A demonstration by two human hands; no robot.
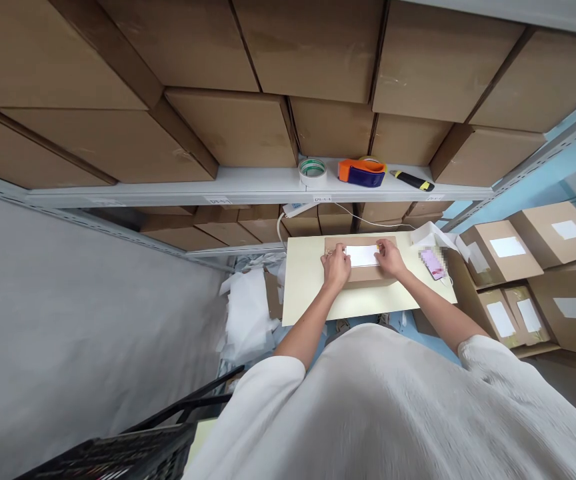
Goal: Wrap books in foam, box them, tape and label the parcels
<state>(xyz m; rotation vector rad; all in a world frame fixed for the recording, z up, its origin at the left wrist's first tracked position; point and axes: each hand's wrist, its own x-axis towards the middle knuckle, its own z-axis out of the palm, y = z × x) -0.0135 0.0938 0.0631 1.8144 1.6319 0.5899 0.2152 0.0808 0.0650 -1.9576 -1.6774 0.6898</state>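
- Small cardboard box [363, 270]: lies flat on the pale table top [308, 287], toward its far edge and about midway along it.
- White label [362, 255]: lies on the upper face of the small cardboard box, between the two hands.
- Left hand [337, 265]: palm down on the left part of the box top, fingers spread flat at the left edge of the white label; it grips nothing.
- Right hand [391, 259]: palm down on the right part of the box top, fingers at the right edge of the white label; whether the fingertips pinch the label edge cannot be told.
- Phone [433, 263]: pinkish, blurred, on the table near its right edge, just beside the right forearm.
- White paper sheet [431, 235]: at the far right corner of the table.
- Shelf [248, 183]: white ledge beyond the far edge of the table, under rows of large cartons [238, 127].
- Roll of tape [313, 171]: stands on the shelf, left of the dispenser.
- Orange and blue tape dispenser [361, 172]: on the shelf, between the roll of tape and the cutter.
- Yellow and black cutter [412, 180]: lies on the shelf, right of the dispenser.
- Labelled boxes [501, 250]: stacked off the right edge of the table.
- Crumpled white paper [248, 313]: heaped off the left edge of the table.
- Black basket [133, 453]: at the near left, below the left sleeve.
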